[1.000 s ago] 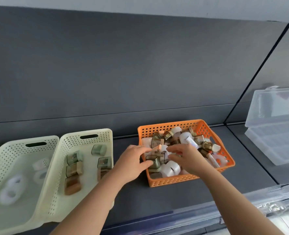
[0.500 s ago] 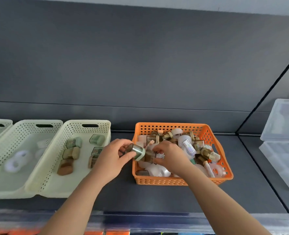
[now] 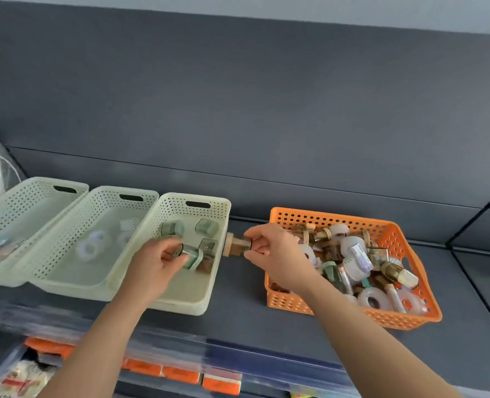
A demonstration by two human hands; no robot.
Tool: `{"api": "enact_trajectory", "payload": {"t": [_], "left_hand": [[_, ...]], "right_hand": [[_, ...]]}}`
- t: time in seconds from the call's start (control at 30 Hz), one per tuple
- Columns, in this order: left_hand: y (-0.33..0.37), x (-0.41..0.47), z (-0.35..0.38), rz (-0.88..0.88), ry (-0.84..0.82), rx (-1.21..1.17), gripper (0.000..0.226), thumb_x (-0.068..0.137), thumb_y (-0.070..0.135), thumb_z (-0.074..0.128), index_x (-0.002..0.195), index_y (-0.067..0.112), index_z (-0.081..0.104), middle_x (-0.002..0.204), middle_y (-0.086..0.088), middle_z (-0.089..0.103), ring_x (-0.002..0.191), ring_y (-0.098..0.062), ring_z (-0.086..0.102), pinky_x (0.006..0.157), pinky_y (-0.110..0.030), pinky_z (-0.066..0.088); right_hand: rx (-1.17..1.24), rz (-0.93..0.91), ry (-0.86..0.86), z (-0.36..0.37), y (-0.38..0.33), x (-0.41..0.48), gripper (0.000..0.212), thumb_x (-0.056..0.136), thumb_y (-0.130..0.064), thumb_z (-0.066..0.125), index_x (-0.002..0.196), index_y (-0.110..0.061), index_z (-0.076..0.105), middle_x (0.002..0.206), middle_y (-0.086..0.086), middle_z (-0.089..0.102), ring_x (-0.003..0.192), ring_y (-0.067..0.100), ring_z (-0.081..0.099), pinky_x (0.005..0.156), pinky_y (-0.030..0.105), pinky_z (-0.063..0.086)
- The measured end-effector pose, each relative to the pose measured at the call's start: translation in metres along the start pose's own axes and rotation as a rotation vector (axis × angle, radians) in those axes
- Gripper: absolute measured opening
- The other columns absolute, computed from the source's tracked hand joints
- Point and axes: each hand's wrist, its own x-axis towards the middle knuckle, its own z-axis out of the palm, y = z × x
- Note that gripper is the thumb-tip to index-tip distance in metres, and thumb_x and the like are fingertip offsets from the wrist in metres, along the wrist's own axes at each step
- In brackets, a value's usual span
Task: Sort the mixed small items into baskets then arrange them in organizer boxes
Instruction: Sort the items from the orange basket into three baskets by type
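L hand [image 3: 154, 262]: fingers curled round a green-capped jar [image 3: 191, 258]; jar lies sideways, low inside the right cream basket [image 3: 180, 294].
R hand [image 3: 269, 251]: thumb + fingers pinch a brown jar [image 3: 236, 248] by its base, tan cap pointing left.
Brown jar pos.: off the counter, over the gap btw right cream basket and orange basket [image 3: 332, 216]; cap just beside the cream basket's right rim.
Counter [image 3: 238, 311]: dark grey, matte; four baskets in a row on it, three cream at left, orange at right.
Room: dark grey panelled wall behind, paler strip along the top.
Right cream basket: a few more small jars w/ green or brown caps, at the far end.
Middle cream basket [image 3: 106, 205]: white rings, blurred.
Left cream basket [image 3: 31, 193]: sth flat near its left side, too blurred to tell.
Orange basket: mixed heap of white rings, gold-capped bottles, small jars, thin tubes.
Below counter edge: clear bins, orange blocks [image 3: 180, 374] inside.
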Motion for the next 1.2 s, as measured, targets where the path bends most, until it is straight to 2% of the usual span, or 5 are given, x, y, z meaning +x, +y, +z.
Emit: {"api": "enact_trajectory", "payload": {"t": [0.43,0.8,0.93,1.07,1.2], "left_hand": [[-0.058,0.017,-0.027,-0.019,-0.302,0.288,0.023,0.087,0.032,0.064,0.108,0.023,0.067,0.100,0.007,0.068,0.086,-0.008,0.061,0.081,-0.031,0.052],[0.040,0.015,0.005,0.180,-0.216,-0.063,0.022,0.089,0.028,0.062,0.111,0.023,0.066,0.095,0.011,0.065,0.083,0.001,0.057,0.069,-0.005,0.040],[0.091,0.016,0.045,0.283,-0.415,-0.085,0.022,0.087,0.030,0.064,0.110,0.029,0.065,0.098,0.016,0.063,0.089,-0.001,0.059,0.081,-0.018,0.049],[0.126,0.023,0.078,0.304,-0.654,-0.049,0.035,0.087,0.031,0.065,0.121,0.026,0.061,0.107,0.012,0.063,0.093,0.002,0.059,0.082,-0.014,0.049],[0.141,0.030,0.107,0.266,-0.801,0.164,0.037,0.086,0.039,0.065,0.121,0.027,0.061,0.112,0.004,0.064,0.097,-0.011,0.062,0.088,-0.034,0.053]], "right_hand": [[-0.602,-0.031,-0.327,0.083,-0.030,0.041,0.033,0.094,-0.031,0.048,0.120,-0.019,0.063,0.122,0.005,0.048,0.108,0.026,0.038,0.099,0.034,0.036],[-0.242,0.242,0.086,-0.016,-0.001,-0.028,0.028,0.092,-0.024,0.058,0.119,-0.019,0.063,0.113,-0.005,0.064,0.104,0.012,0.059,0.088,0.024,0.048],[-0.284,0.412,0.073,-0.066,0.030,-0.049,0.019,0.087,-0.017,0.061,0.098,-0.003,0.067,0.093,0.013,0.070,0.089,0.030,0.064,0.080,0.043,0.053],[-0.266,0.431,-0.055,-0.088,0.054,-0.059,0.006,0.085,-0.022,0.067,0.090,-0.023,0.071,0.085,-0.008,0.069,0.073,0.007,0.062,0.069,0.022,0.051],[-0.245,0.402,-0.117,-0.086,0.070,-0.057,0.018,0.081,-0.025,0.072,0.094,-0.015,0.075,0.090,-0.005,0.073,0.076,0.007,0.065,0.072,0.022,0.055]]}}
